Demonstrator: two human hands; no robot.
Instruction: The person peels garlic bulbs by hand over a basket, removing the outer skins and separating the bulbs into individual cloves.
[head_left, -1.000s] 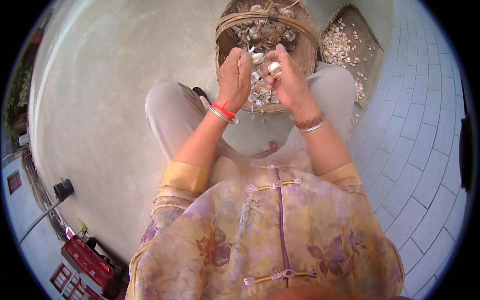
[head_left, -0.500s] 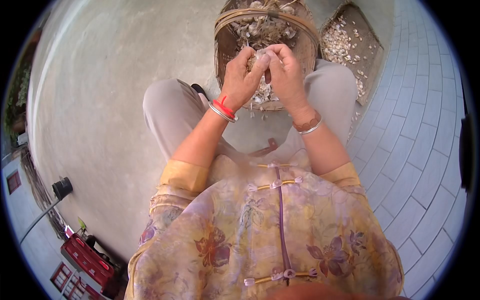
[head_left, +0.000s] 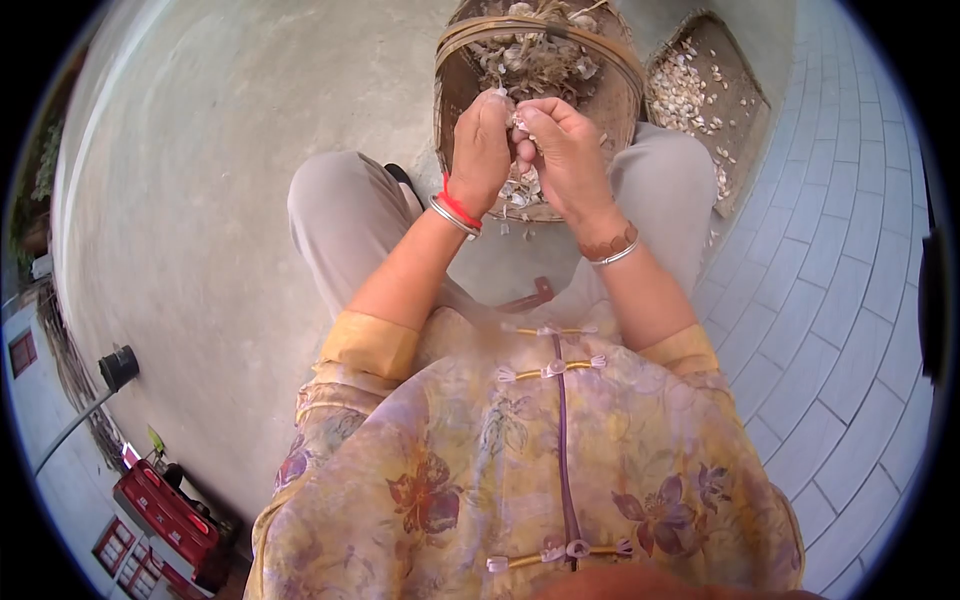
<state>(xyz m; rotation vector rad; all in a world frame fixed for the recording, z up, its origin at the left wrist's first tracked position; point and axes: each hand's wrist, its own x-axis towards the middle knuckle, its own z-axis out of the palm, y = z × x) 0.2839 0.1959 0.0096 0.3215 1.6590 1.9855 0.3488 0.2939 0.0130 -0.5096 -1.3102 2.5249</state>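
Observation:
My left hand point(head_left: 482, 150) and my right hand point(head_left: 570, 155) meet over the near part of a woven basket point(head_left: 612, 100). Between their fingertips is some garlic point(head_left: 514, 117), pinched from both sides; its exact shape is partly covered by the fingers. Whole garlic bulbs with dry stalks point(head_left: 535, 60) fill the basket's far part, beyond its arched handle point(head_left: 540, 27). Loose papery skins point(head_left: 522, 190) lie in the near part, below my hands.
Right of the basket, a woven tray point(head_left: 745, 105) holds many loose cloves point(head_left: 680, 92). My knees flank the basket. Grey tiles point(head_left: 840, 300) cover the right side, concrete floor point(head_left: 220, 200) the left. A red vehicle point(head_left: 168, 512) stands at the lower left.
One second ago my hands were apart, with white garlic pieces in both. They came together over the basket, and now the fingertips have shifted on the garlic between them.

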